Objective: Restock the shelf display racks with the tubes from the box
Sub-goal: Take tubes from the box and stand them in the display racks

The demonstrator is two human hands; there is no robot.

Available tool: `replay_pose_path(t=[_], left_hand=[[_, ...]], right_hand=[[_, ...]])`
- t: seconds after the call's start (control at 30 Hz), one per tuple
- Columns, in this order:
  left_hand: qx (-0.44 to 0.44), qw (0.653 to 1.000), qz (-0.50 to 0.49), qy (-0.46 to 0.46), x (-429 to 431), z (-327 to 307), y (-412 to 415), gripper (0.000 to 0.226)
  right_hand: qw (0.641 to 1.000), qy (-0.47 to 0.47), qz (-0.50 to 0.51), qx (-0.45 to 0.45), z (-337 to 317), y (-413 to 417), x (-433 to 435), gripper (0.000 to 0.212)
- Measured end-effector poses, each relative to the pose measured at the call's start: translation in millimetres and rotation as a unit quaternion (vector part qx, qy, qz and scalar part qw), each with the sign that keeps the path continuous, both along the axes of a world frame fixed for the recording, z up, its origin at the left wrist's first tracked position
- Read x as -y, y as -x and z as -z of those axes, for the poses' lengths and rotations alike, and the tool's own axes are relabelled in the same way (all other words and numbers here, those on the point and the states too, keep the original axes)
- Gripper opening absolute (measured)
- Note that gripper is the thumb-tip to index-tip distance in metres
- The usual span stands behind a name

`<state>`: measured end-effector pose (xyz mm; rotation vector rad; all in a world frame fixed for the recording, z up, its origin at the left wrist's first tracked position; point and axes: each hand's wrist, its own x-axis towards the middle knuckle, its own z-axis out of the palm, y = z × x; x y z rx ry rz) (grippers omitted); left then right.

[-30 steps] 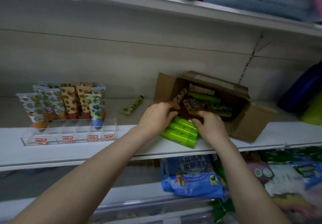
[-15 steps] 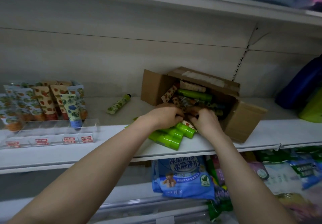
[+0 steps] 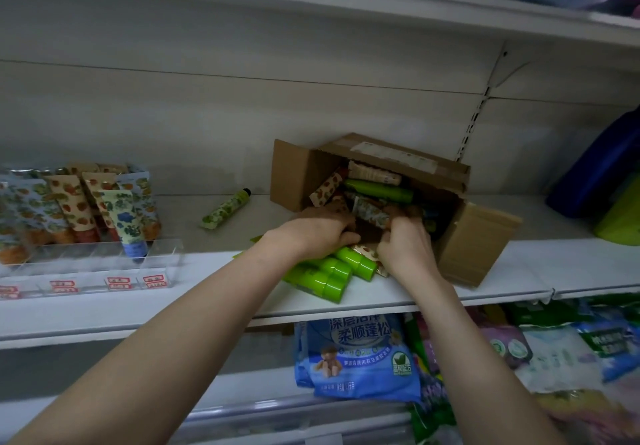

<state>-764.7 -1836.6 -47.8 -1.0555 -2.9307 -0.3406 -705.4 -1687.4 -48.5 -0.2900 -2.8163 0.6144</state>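
Nearest me, the green-capped tubes (image 3: 327,271) lie in a heap at the shelf (image 3: 519,271) edge. A second ago my hands rested on that heap; now both have pushed deeper, into the mouth of the tipped box (image 3: 481,240). My left hand (image 3: 313,231) curls shut over tubes, which ones I cannot tell; my right hand (image 3: 407,247) has its fingers buried among patterned tubes, grip hidden. I judge another batch is coming out. Far left, the display rack (image 3: 93,264) waits with bare front slots.
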Motion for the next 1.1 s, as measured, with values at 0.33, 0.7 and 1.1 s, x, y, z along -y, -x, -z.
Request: replay_pose_path(t=[0.33, 0.7, 1.1], left_hand=[[-0.010, 0.997, 0.039, -0.059, 5.7, 3.3, -4.8, 0.030], [-0.018, 0.943, -0.172, -0.284, 27.7, -7.0, -18.7, 0.032], [0.073, 0.828, -0.170, -0.530, 88.9, -22.2, -61.0, 0.018]], right_hand=[[0.997, 0.041, -0.001, -0.069, 7.8, -5.3, 2.1, 0.033], [0.982, 0.153, -0.038, -0.105, -10.6, -11.8, 10.5, 0.032], [0.958, 0.180, -0.159, -0.158, -27.9, -5.9, 67.7, 0.036]])
